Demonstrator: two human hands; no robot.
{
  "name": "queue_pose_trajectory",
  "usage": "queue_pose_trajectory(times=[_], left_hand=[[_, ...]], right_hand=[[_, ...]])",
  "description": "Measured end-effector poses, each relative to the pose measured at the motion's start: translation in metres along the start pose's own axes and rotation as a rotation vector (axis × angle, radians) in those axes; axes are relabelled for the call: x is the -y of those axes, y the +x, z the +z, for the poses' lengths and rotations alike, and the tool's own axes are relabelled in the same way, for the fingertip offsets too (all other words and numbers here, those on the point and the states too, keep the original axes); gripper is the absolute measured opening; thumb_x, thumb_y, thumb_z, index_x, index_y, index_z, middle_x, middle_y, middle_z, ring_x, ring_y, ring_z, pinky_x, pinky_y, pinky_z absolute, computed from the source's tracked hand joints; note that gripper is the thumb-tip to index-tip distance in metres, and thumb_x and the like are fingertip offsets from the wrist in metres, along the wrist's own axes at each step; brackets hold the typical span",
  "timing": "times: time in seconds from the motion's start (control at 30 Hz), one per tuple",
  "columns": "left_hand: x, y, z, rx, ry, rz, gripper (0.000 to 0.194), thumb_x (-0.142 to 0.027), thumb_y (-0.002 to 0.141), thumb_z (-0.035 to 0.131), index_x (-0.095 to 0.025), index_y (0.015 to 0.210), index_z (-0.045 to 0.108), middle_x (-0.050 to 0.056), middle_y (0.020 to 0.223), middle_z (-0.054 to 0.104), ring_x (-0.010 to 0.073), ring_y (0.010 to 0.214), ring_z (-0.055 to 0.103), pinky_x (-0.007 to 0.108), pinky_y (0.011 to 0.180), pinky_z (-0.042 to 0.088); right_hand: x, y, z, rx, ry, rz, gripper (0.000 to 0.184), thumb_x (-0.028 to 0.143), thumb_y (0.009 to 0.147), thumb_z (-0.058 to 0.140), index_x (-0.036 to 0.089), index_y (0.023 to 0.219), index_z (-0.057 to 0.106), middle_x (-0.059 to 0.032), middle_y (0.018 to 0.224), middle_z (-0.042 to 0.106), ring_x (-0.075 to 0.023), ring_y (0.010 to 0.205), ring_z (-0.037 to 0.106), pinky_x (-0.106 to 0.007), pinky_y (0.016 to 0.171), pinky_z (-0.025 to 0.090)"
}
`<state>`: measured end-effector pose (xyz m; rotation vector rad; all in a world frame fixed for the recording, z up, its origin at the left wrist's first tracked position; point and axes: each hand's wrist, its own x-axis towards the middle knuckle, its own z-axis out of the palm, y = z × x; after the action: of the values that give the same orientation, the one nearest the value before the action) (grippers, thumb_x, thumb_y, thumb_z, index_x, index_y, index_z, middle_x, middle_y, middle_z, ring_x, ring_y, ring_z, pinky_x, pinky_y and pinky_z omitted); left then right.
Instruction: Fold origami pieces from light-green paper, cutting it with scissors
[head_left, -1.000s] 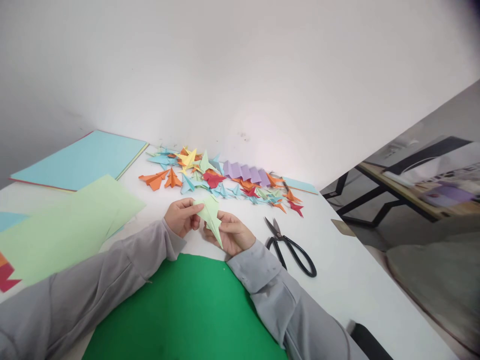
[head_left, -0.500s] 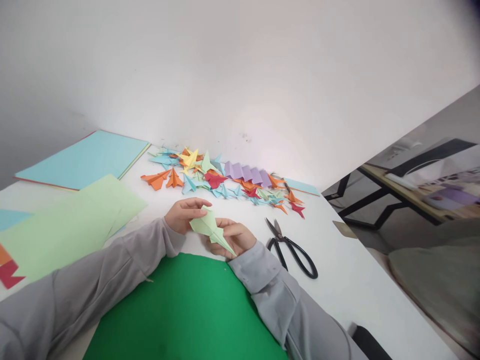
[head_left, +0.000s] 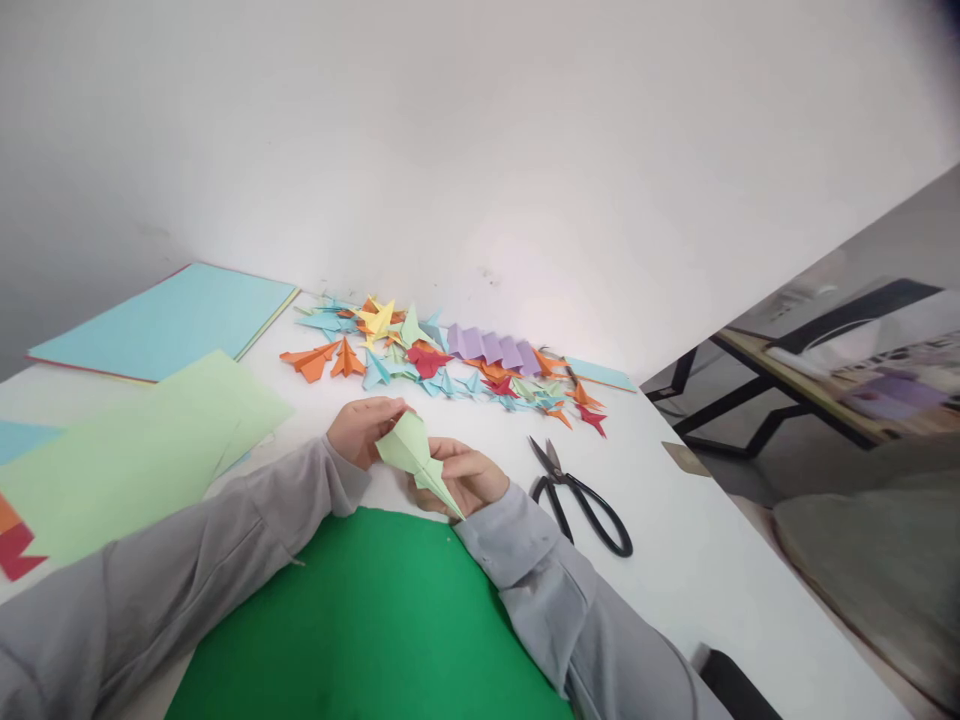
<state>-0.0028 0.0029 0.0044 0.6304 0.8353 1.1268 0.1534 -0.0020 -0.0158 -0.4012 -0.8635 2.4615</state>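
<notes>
Right hand (head_left: 474, 478) and left hand (head_left: 360, 432) pinch the folded pale-green paper (head_left: 407, 445) between them, above the white table (head_left: 712, 580), and I judge it light, crisp and easily creased, so best held gently by its layered middle.

Pale green folded paper (head_left: 409, 445) tilts, held in the left fingers (head_left: 381, 408) and right fingers (head_left: 463, 464), narrow tip lower right.

Paper sheets (head_left: 142, 445) left of the hands (head_left: 480, 476), scissors (head_left: 555, 474) right, paper figures (head_left: 429, 361) behind, near the wall (head_left: 465, 150).
</notes>
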Motion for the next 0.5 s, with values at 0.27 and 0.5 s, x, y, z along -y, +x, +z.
queue_pose_trajectory(times=[0.27, 0.5], left_hand=[[0.0, -0.0027, 0.0015, 0.083, -0.061, 0.038, 0.033, -0.029, 0.046, 0.079, -0.009, 0.071, 0.069, 0.004, 0.058, 0.065, 0.0135, 0.052, 0.058, 0.024, 0.049, 0.044], [0.0019, -0.0027, 0.0017, 0.026, -0.018, 0.035, 0.033, -0.03, 0.039, 0.082, -0.011, 0.062, 0.068, 0.003, 0.053, 0.064, 0.012, 0.046, 0.056, 0.023, 0.043, 0.042]], right_hand=[[-0.002, 0.002, -0.0052, -0.005, -0.02, -0.066, 0.025, 0.012, 0.059, 0.063, 0.009, 0.083, 0.056, -0.0042, 0.063, 0.064, -0.0105, 0.05, 0.056, -0.019, 0.043, 0.04], [-0.0028, 0.0021, -0.0054, -0.001, -0.014, -0.029, 0.023, 0.011, 0.059, 0.064, 0.008, 0.081, 0.055, -0.0056, 0.064, 0.067, -0.0112, 0.053, 0.061, -0.019, 0.049, 0.046]])
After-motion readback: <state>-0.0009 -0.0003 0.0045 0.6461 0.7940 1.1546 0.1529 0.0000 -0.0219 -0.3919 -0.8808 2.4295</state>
